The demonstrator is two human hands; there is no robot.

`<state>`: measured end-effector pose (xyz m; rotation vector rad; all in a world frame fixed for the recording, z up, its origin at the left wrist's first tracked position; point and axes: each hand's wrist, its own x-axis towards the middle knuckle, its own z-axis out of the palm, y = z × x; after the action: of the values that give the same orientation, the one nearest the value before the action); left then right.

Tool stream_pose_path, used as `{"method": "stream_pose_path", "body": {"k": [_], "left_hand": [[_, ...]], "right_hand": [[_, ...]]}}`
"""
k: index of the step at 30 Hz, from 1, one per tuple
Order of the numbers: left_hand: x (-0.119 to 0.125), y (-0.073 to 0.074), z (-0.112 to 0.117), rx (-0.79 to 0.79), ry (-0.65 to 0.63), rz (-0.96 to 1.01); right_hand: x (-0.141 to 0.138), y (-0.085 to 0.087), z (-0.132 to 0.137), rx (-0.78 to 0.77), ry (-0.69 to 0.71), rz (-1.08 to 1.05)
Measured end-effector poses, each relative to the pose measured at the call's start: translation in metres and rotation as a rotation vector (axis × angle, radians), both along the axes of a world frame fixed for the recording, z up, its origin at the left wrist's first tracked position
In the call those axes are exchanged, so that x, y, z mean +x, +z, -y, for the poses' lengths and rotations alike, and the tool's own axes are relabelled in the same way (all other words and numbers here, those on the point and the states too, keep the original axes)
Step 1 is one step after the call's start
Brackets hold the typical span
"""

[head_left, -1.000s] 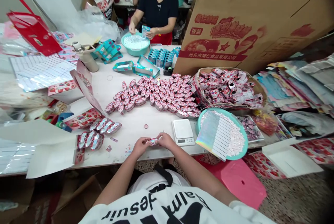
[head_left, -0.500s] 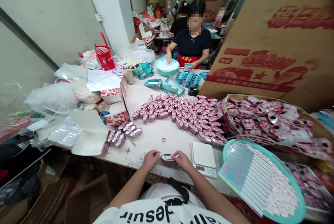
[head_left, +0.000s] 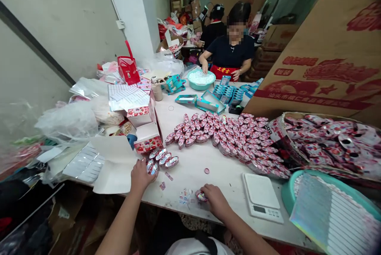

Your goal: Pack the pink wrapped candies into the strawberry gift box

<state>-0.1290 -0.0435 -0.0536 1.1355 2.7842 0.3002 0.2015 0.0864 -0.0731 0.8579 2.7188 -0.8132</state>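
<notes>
At the near edge of the desk [head_left: 190, 167] the two hands are apart. The left hand [head_left: 141, 175] lies with its fingers closing loosely around a short row of shiny foil-lidded candy cups [head_left: 162, 159], touching the nearest ones; whether it actually grips one cannot be told. The right hand [head_left: 216, 201] rests on the desk with its fingertips pinched on a single small candy cup [head_left: 201, 196], which sits just in front of it beside a few sticker scraps [head_left: 186, 196]. Judging by how things lie, the work looks well advanced but far from finished: a large spread of sealed cups [head_left: 229, 136] is lined up across the middle of the desk, while a round basket [head_left: 327, 140] to the right is heaped with more pieces, and a teal basin [head_left: 287, 195] of small white items, with a holographic sheet [head_left: 324, 215] across it, stands near the white scale [head_left: 262, 195]. Open strawberry-print boxes [head_left: 147, 136] next to the left hand hold little that can be seen. Across the desk another person [head_left: 230, 52] works over a basin of their own.
</notes>
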Motion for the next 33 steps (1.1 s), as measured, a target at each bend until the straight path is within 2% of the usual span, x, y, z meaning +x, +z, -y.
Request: {"method": "stream_pose_path", "body": {"k": [4, 7, 9, 11, 13, 16, 21, 24, 26, 29, 33], "left_hand": [[-0.006, -0.006, 0.006, -0.068, -0.145, -0.034], [-0.010, -0.002, 0.013, -0.090, -0.217, 0.014], [-0.016, 0.003, 0.019, -0.083, -0.246, 0.045], [-0.022, 0.007, 0.024, -0.066, -0.263, 0.077], [-0.027, 0.008, 0.029, -0.058, -0.272, 0.106], [-0.028, 0.003, 0.032, -0.041, -0.270, 0.102], [-0.024, -0.019, 0.032, 0.056, -0.218, 0.025], [-0.022, -0.023, 0.031, 0.103, -0.315, 0.015], [-0.017, -0.022, 0.028, 0.112, -0.419, 0.045], [-0.001, -0.019, 0.024, 0.059, -0.497, 0.125], [0.016, -0.024, 0.022, -0.036, -0.475, 0.154]], "right_hand": [[-0.102, 0.021, 0.031, 0.090, 0.270, -0.063], [-0.177, 0.029, 0.045, 0.225, 0.352, -0.040], [-0.212, 0.029, 0.047, 0.296, 0.389, -0.041], [-0.229, 0.028, 0.043, 0.338, 0.441, -0.049], [-0.234, 0.027, 0.038, 0.347, 0.479, -0.033], [-0.228, 0.027, 0.033, 0.344, 0.430, -0.019], [-0.217, 0.011, 0.029, 0.384, 0.158, 0.002], [-0.209, -0.003, 0.021, 0.398, -0.029, 0.059], [-0.204, -0.007, 0.015, 0.407, -0.100, 0.096], [-0.200, -0.002, 0.005, 0.418, -0.066, 0.122], [-0.201, 0.011, -0.005, 0.393, 0.107, 0.103]]}}
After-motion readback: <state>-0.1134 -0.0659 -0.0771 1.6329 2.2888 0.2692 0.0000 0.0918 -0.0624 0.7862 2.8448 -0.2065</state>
